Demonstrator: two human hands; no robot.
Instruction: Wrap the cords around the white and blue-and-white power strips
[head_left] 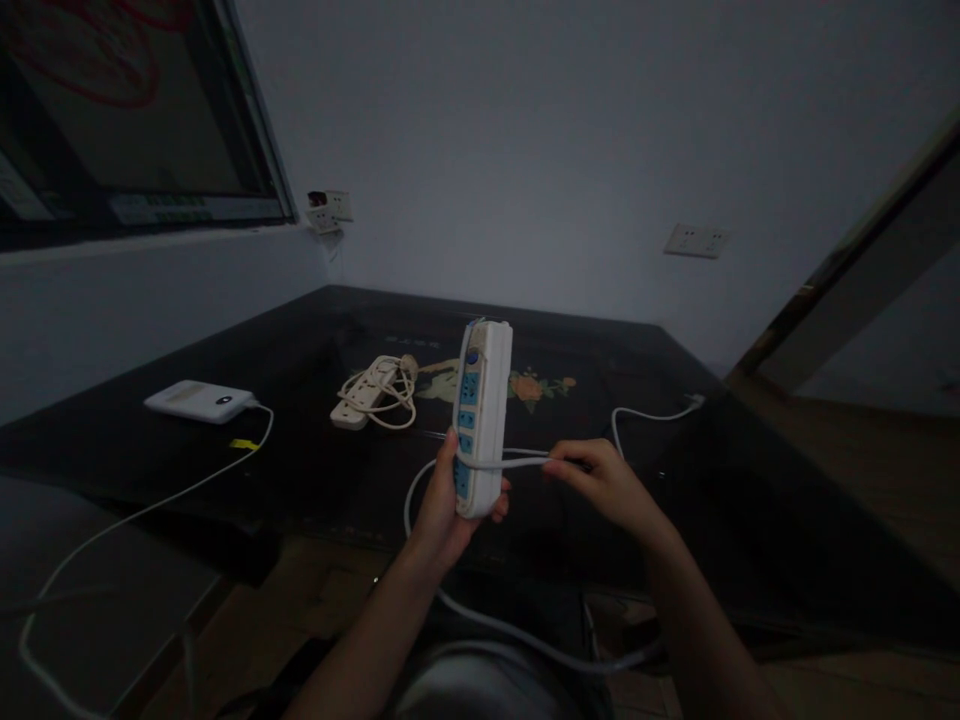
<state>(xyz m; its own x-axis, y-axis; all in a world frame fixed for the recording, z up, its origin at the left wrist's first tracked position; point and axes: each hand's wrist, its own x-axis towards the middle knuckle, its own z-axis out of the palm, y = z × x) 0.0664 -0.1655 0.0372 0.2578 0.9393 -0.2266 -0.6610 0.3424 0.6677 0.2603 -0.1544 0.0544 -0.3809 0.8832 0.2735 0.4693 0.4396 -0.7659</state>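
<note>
My left hand (pixel 446 505) is closed around the lower end of a white power strip (pixel 491 410) with blue sockets, held upright above the table. My left thumb presses on the strip's socket side near the cord. In my right hand (pixel 600 480), thumb and fingers pinch the strip's white power cord (pixel 517 462), to the right of the strip. One pass of the cord crosses the socket face, and another runs behind the strip. The cord also loops down below my left hand and toward my lap.
On the dark table (pixel 315 340) lies a second power strip (pixel 351 412) with its cord bundled on top. A white power bank (pixel 201 400) with a cable sits at the left. A plug (pixel 694 402) rests at the right. Wall sockets (pixel 696 240) are behind.
</note>
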